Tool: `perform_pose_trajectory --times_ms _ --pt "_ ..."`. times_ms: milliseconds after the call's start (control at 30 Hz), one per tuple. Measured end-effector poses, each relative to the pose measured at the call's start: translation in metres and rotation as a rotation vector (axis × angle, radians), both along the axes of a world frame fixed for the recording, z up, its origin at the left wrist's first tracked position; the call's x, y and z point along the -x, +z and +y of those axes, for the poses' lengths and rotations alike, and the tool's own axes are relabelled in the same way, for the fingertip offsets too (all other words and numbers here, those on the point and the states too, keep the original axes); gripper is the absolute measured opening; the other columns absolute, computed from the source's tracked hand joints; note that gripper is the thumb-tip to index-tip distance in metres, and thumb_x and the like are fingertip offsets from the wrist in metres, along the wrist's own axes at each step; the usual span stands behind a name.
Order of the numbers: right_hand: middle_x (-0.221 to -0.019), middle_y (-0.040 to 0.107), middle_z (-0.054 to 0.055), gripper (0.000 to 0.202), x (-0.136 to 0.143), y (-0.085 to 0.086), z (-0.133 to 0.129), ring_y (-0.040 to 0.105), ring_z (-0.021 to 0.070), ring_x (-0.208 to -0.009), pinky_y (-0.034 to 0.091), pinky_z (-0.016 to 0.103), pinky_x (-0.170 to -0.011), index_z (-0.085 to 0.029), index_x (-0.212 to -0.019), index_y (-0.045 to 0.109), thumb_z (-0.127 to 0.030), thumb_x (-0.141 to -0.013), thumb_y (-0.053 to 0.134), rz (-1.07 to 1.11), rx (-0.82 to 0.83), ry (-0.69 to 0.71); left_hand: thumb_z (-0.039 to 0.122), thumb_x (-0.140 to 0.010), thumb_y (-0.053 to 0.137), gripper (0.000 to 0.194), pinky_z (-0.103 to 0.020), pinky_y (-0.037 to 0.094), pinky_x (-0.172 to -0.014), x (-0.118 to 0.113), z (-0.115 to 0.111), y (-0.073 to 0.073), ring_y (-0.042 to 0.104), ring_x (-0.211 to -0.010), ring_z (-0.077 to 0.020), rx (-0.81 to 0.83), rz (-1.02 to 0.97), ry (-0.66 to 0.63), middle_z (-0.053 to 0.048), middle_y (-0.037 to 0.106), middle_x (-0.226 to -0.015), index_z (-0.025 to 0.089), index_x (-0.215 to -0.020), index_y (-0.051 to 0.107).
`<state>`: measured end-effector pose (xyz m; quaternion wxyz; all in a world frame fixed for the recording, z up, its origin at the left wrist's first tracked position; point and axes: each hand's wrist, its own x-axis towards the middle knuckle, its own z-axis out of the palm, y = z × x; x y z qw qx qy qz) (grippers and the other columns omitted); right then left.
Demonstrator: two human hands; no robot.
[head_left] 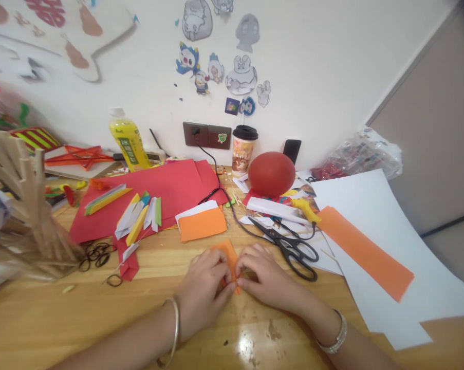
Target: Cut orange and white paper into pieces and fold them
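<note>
Between my two hands is a small piece of orange paper, pinched at its near end just above the wooden table. My left hand is closed on its left side, with thumb and fingertips together. From the right, my right hand pinches the same paper, its fingertips almost touching the left ones. The paper's near part is mostly hidden by my fingers. Beyond my hands lies an orange rectangle of paper on white sheets. Black-handled scissors rest close by my right hand.
Red paper sheets and folded paper strips lie at the left, near a jar of wooden sticks. A yellow bottle, a paper cup and a red balloon stand behind. White sheets and an orange strip spread rightward.
</note>
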<state>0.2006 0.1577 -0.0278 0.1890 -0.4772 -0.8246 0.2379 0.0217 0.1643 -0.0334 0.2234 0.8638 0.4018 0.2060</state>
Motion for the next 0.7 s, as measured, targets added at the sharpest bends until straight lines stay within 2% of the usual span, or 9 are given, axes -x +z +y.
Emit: perform_pose_trajectory --times_ms 500,700 --pt "-0.084 0.054 -0.002 0.012 0.0052 -0.0038 -0.0031 0.044 0.0162 -0.086 0.033 0.030 -0.076 -0.020 -0.075 0.052 -0.016 -0.076 0.064 -0.020 -0.042 -0.050 0.019 -0.075 0.052 0.013 -0.034 0.039 -0.069 -0.0057 -0.0024 -0.0053 0.049 -0.077 -0.0196 -0.057 0.018 0.094 -0.004 0.054 -0.079 0.019 -0.062 0.052" --pt "-0.087 0.053 -0.002 0.013 0.0036 -0.0039 -0.0050 0.043 0.0166 -0.087 0.033 0.030 -0.076 -0.020 -0.079 0.051 -0.014 -0.075 0.061 -0.031 -0.059 -0.042 0.018 -0.073 0.053 0.009 -0.035 0.038 -0.070 -0.0063 -0.0022 -0.0028 0.049 -0.078 -0.0205 -0.035 0.047 0.105 -0.004 0.053 -0.080 0.019 -0.064 0.053"
